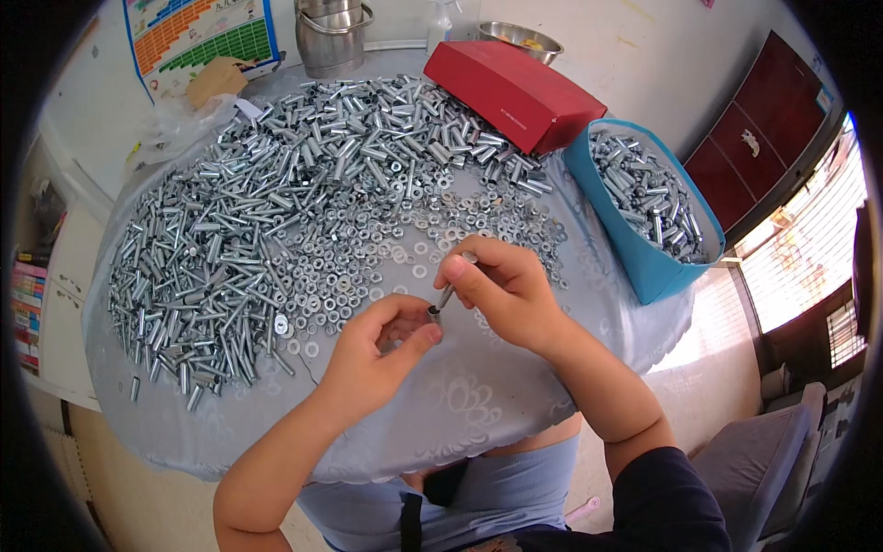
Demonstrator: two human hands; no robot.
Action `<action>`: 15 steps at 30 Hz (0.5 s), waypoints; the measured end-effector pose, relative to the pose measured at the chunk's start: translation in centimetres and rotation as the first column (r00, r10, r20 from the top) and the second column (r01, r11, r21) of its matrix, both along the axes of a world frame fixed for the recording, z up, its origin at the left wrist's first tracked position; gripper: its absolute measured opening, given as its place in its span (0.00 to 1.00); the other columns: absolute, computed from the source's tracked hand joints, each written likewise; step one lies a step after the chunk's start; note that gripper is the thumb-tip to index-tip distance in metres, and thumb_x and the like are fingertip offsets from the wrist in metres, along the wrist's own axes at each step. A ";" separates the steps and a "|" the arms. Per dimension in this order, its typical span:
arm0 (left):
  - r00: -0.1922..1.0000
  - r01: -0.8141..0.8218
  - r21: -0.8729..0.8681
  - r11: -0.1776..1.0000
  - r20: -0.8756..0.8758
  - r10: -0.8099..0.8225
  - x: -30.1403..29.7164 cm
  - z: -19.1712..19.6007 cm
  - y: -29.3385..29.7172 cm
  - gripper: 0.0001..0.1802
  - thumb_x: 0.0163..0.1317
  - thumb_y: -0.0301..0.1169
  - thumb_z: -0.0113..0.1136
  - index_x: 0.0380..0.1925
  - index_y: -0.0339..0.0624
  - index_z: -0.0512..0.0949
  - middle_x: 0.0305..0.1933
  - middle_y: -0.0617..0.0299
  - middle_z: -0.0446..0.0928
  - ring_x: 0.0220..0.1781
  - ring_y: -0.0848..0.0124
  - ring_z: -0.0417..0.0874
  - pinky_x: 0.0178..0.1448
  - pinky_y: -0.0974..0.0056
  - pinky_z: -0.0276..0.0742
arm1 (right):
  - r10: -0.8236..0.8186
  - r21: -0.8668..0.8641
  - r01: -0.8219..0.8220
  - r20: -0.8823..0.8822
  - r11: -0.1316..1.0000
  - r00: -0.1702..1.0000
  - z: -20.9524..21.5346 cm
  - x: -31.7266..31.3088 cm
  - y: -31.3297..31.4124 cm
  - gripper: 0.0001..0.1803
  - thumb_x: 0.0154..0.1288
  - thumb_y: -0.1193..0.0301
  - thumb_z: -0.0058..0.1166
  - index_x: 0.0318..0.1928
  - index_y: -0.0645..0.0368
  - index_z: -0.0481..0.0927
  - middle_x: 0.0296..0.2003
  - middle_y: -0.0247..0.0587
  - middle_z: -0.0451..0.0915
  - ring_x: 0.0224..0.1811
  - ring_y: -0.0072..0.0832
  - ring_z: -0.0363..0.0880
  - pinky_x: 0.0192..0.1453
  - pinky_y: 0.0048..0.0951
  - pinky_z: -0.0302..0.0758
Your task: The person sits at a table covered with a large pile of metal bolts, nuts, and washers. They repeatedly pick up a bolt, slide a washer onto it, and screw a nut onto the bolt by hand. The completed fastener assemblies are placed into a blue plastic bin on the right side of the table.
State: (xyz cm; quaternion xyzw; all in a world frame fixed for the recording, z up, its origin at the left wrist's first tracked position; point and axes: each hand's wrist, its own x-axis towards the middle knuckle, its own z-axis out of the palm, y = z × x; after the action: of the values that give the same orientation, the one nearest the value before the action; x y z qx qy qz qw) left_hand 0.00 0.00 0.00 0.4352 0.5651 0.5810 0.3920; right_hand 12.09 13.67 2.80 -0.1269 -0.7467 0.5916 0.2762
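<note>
Above the near middle of the table, my left hand (375, 354) is closed on a short metal sleeve (434, 314), whose dark open end faces up. A silvery bolt (446, 295) is pinched in my right hand (506, 293), slanting down with its lower tip at the mouth of the sleeve. Whether that tip is inside the sleeve or just touching it, I cannot tell. Beyond my hands lie many loose nuts and washers (340, 285). Heaps of bolts (221, 248) spread to the left, and metal sleeves (368, 120) are piled toward the back.
A blue fabric bin (635, 267) filled with bolt-and-sleeve pieces stands at the right edge. Behind the heap are a red box (515, 87), a steel bowl (543, 53) and a steel pail (333, 46). A grey chair (759, 460) is at the lower right.
</note>
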 end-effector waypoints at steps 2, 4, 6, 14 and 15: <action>1.000 -0.004 -0.012 1.000 0.018 0.005 -0.1 0.2 0.1 0.12 0.59 0.27 0.59 0.40 0.34 0.73 0.36 0.62 0.76 0.39 0.77 0.76 0.46 0.71 0.71 | -0.016 0.005 0.016 -0.002 1.000 1.000 0.0 -0.1 -0.1 0.12 0.65 0.67 0.51 0.32 0.64 0.78 0.24 0.31 0.75 0.25 0.14 0.68 0.30 0.19 0.67; 1.000 -0.006 -0.017 1.000 0.004 0.006 -0.3 0.4 0.0 0.12 0.58 0.27 0.59 0.40 0.33 0.73 0.36 0.62 0.76 0.39 0.77 0.76 0.45 0.71 0.71 | -0.012 0.004 0.012 -0.027 1.000 1.000 0.0 -0.3 -0.2 0.12 0.65 0.67 0.51 0.32 0.64 0.77 0.23 0.30 0.74 0.24 0.14 0.67 0.29 0.19 0.66; 1.000 -0.003 -0.017 1.000 0.002 0.003 -0.4 0.5 0.0 0.12 0.58 0.27 0.59 0.40 0.33 0.73 0.36 0.63 0.76 0.39 0.77 0.76 0.45 0.71 0.71 | -0.008 0.009 0.008 -0.030 1.000 1.000 0.0 -0.4 -0.3 0.11 0.65 0.67 0.52 0.32 0.64 0.77 0.22 0.30 0.74 0.24 0.14 0.66 0.28 0.19 0.65; 0.930 -0.059 -0.169 0.984 0.348 0.116 -1.5 0.8 0.1 0.15 0.61 0.30 0.56 0.47 0.36 0.71 0.38 0.63 0.75 0.40 0.74 0.78 0.46 0.69 0.75 | -0.002 0.151 0.014 -0.080 0.988 0.997 -0.2 -0.1 -0.2 0.10 0.63 0.68 0.53 0.34 0.63 0.77 0.23 0.33 0.73 0.24 0.16 0.66 0.27 0.21 0.64; 0.902 -0.064 -0.148 0.987 0.415 0.121 -1.6 1.0 0.2 0.15 0.62 0.29 0.55 0.47 0.36 0.71 0.38 0.62 0.76 0.40 0.74 0.78 0.46 0.69 0.75 | 0.029 0.168 -0.017 -0.073 0.986 0.997 -0.1 -0.1 -0.2 0.09 0.63 0.68 0.53 0.34 0.63 0.77 0.23 0.33 0.73 0.24 0.16 0.66 0.27 0.21 0.64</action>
State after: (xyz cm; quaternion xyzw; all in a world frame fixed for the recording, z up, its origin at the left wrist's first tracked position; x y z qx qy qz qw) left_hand -1.59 0.19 1.02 0.2450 0.5238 0.6410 0.5047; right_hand 11.99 13.48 2.70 -0.0723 -0.7841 0.5344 0.3071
